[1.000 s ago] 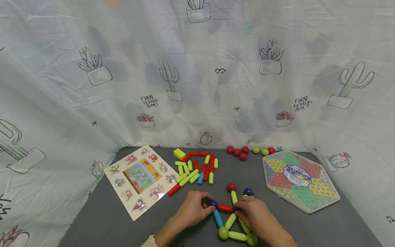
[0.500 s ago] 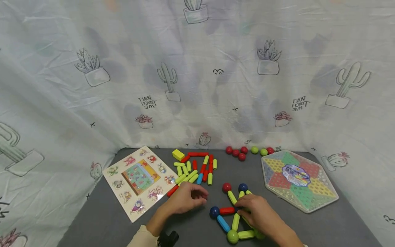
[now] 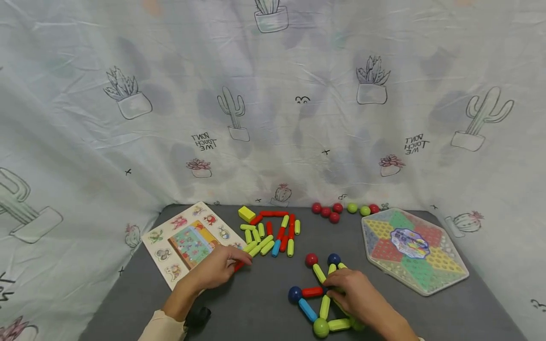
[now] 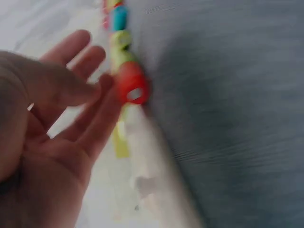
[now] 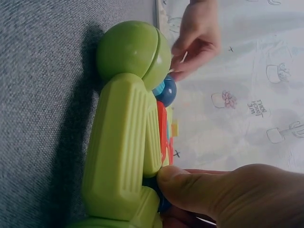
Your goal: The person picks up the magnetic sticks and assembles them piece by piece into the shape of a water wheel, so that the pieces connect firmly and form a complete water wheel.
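Note:
My right hand [image 3: 356, 293] pinches a dark blue ball [image 5: 152, 183] at the middle of a structure of magnetic rods and balls. From that ball a red rod [image 3: 313, 292] runs left to another dark blue ball [image 3: 295, 294], and a light blue rod [image 3: 308, 310] slants down to a green ball [image 3: 321, 327]. A red ball [image 3: 311, 259] tops a yellow-green rod at the back. My left hand [image 3: 215, 269] is over the puzzle board's corner, fingers loosely extended, fingertips right at the end of a loose red rod [image 4: 133, 85]; the left wrist view is blurred.
Several loose yellow-green, red and blue rods [image 3: 266, 247] lie beside the puzzle board [image 3: 159, 239], near a yellow block [image 3: 246, 214]. Red and green balls [image 3: 351, 208] line the back edge. A hexagonal board game [image 3: 414, 251] lies on the right. A patterned curtain [image 3: 273, 118] hangs behind.
My left hand has let go of the structure's left blue ball and moved left to the loose red rod. The structure shifted slightly, with my right hand still holding it.

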`<state>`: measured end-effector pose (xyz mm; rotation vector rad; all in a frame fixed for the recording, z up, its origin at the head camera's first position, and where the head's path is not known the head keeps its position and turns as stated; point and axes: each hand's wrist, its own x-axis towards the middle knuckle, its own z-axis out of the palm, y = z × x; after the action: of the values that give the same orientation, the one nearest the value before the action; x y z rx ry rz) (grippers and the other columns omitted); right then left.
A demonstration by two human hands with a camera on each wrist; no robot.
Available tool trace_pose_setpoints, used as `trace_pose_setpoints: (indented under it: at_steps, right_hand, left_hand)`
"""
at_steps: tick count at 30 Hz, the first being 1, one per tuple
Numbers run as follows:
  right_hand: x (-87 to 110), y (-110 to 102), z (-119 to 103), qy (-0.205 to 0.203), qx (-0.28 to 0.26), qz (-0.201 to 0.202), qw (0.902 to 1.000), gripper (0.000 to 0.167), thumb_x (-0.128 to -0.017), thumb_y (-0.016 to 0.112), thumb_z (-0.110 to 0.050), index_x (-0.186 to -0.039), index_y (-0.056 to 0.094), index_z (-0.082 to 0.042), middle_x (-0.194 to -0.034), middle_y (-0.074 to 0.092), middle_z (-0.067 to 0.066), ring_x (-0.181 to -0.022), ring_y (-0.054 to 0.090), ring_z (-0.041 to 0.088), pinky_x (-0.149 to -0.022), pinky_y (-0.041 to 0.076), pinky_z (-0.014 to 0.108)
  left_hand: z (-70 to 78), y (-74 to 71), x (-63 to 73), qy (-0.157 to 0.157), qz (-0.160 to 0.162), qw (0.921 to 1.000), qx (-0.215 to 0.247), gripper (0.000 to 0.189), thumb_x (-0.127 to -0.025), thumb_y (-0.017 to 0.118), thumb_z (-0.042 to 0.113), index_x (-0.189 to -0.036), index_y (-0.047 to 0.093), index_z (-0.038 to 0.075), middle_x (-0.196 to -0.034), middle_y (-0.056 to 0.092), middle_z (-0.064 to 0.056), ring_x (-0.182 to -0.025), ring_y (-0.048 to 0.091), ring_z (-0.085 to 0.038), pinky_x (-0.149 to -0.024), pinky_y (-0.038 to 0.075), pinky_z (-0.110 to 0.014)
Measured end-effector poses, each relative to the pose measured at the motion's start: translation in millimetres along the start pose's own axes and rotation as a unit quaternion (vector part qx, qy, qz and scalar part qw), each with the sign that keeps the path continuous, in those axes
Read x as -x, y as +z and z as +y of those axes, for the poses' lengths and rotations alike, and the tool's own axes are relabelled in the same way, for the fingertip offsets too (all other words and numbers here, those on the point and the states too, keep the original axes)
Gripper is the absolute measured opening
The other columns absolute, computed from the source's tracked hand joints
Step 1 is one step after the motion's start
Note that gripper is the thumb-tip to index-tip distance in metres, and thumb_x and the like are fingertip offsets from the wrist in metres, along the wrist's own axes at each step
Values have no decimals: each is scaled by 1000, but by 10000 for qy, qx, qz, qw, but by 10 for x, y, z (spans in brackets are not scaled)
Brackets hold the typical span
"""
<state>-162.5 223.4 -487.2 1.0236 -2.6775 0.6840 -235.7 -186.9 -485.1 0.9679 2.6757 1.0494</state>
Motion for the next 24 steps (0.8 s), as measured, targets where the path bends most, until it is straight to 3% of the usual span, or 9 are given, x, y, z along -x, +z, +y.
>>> trace_pose_setpoints:
  at_steps: [3, 7, 11, 15, 17, 20, 22, 24]
  right_hand:
    - [-9, -6, -3, -22, 9, -12, 10000, 21, -85, 92, -5, -102, 84, -15, -98, 81, -6, -93, 76, 13, -78, 64, 32]
    - [-14, -10, -9, 18, 4, -53, 10000, 21, -85, 92, -6, -102, 84, -16, -98, 81, -7, -93, 75, 13, -78, 64, 32]
    - [-11, -3, -13, 41, 10, -56, 10000, 21, -85, 92, -6, -102, 84, -16, -98, 81, -8, -93, 76, 12, -79, 64, 33]
    - [-14, 1, -16, 25, 75, -28, 10000, 21, -84, 93, -6, -101, 84, -15, -97, 81, -7, -92, 76, 13, -78, 64, 33]
    - [-17, -1, -20, 32, 102, -38, 9999, 21, -84, 93, -6, -101, 84, -15, -97, 81, -7, -92, 76, 13, -78, 64, 33]
    - [-23, -1, -25, 73, 132, -79, 9999, 20, -84, 93, -6, -100, 84, -15, -96, 81, -7, -92, 75, 13, -78, 64, 32]
    - [-26, -1, -31, 108, 148, -99, 9998, 20, -84, 93, -6, -100, 85, -15, -96, 81, -6, -92, 75, 12, -78, 64, 32]
    - [-28, 1, -33, 126, 157, -110, 9997, 20, -84, 93, -6, -100, 85, -15, -97, 80, -6, -92, 75, 12, -78, 64, 31]
  left_hand:
    - [21, 60, 6, 572, -18, 9957, -724, 47, -93, 60, -22, -112, 85, 13, -118, 82, 0, -115, 76, -21, -108, 57, -50]
    - [65, 89, -1, 921, -19, 9881, -1236, 40, -95, 62, -19, -107, 85, 12, -110, 82, 1, -107, 76, -17, -104, 57, -48]
    - [56, 111, 4, 892, -145, 9859, -1409, 31, -94, 72, -12, -105, 85, 14, -105, 81, 5, -102, 74, -12, -102, 56, -45]
    - [145, 171, -16, 465, 63, 9877, -1495, 20, -95, 83, 3, -109, 82, 17, -103, 78, 8, -97, 68, -10, -95, 55, -40]
    - [248, 223, -48, 84, 236, 9932, -1134, 19, -97, 83, 9, -114, 80, 17, -107, 77, 8, -96, 66, -9, -91, 57, -36]
    - [436, 328, -132, -477, 448, 9978, -50, 22, -100, 81, 14, -122, 78, 16, -112, 76, 5, -97, 67, -10, -87, 59, -30]
    - [562, 416, -205, -783, 503, 9924, 802, 23, -102, 79, 15, -124, 76, 13, -113, 76, 2, -97, 68, -12, -86, 60, -26]
    - [664, 532, -285, -1046, 551, 9814, 1513, 23, -102, 78, 15, -124, 76, 10, -111, 76, -1, -97, 70, -13, -85, 60, -24]
